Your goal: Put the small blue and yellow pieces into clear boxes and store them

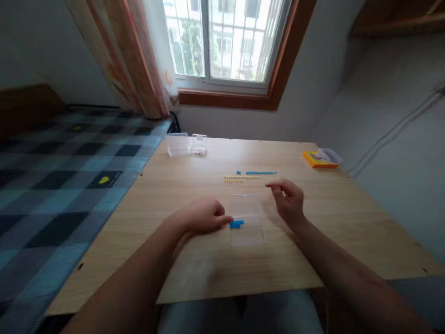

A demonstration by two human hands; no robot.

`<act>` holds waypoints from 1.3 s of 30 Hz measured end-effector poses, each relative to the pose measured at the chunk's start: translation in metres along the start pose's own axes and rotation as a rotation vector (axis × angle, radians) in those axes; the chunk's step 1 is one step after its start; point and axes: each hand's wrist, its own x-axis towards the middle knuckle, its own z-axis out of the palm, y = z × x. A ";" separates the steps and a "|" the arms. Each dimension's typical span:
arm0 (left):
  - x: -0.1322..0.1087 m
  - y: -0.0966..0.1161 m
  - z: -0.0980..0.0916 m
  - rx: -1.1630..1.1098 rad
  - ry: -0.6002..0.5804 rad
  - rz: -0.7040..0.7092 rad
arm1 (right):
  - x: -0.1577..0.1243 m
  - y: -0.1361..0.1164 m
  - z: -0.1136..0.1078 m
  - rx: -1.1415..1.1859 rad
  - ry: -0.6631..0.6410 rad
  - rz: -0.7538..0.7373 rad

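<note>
Two Hands, Open Clear Case and Small Blue Pieces on a Wooden Table

Hidden or uncertain: left hand (203, 215), fingers curled under, one digit stretched to the blue pieces (235, 224); fingertip contact appears likely, but whether it grips one cannot be told. Right hand (289, 202), thumb and forefinger close together, other fingers folded, held beyond the case's right side; too blurred to tell whether anything is pinched. Both forearms cut off at the lower edge. Markings on the small parts illegible. Wall shelf (399, 28) cropped at upper right.

Materials and shapes: clear case (253, 234), thin transparent plastic, rectangular, lying open in two halves; the blue pieces, short bars, lie at the left side of its near half. Beyond it, a row of blue parts (260, 173), one separate blue block (238, 172), and small yellow parts (233, 182) in lines. Table (194, 269), pale wood grain, smooth, dark holes near the edges. Two clear containers (178, 144) at the far left corner. Yellow-orange box (314, 161) at the far right. Checked cloth (76, 171), blue and black; floral curtain (139, 55), draped in folds.
</note>
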 end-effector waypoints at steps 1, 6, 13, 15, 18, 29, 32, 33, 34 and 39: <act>-0.001 0.000 -0.001 -0.009 -0.009 -0.004 | 0.001 0.004 0.002 -0.002 0.019 0.006; -0.001 -0.002 -0.003 -0.029 -0.015 0.004 | 0.006 0.019 0.009 -0.086 0.087 0.004; 0.002 -0.008 0.002 0.008 0.009 0.040 | 0.015 0.034 0.006 -0.220 0.156 -0.008; 0.003 -0.008 0.003 0.015 0.008 0.039 | 0.017 0.041 0.007 -0.247 0.166 0.011; 0.003 -0.008 0.003 0.018 0.014 0.041 | 0.015 0.052 0.011 -0.296 0.154 0.042; 0.003 -0.006 0.003 0.035 0.033 0.071 | 0.028 0.080 0.027 -0.392 -0.126 0.024; 0.002 -0.006 0.002 0.033 0.034 0.062 | 0.043 0.095 0.037 -0.410 -0.098 0.065; 0.002 -0.006 0.002 0.032 0.034 0.060 | 0.048 0.099 0.041 -0.413 -0.090 0.082; 0.002 -0.006 0.002 0.030 0.033 0.059 | 0.052 0.104 0.045 -0.414 -0.085 0.099; 0.002 -0.006 0.002 0.022 0.029 0.051 | 0.065 0.115 0.060 -0.406 -0.095 0.157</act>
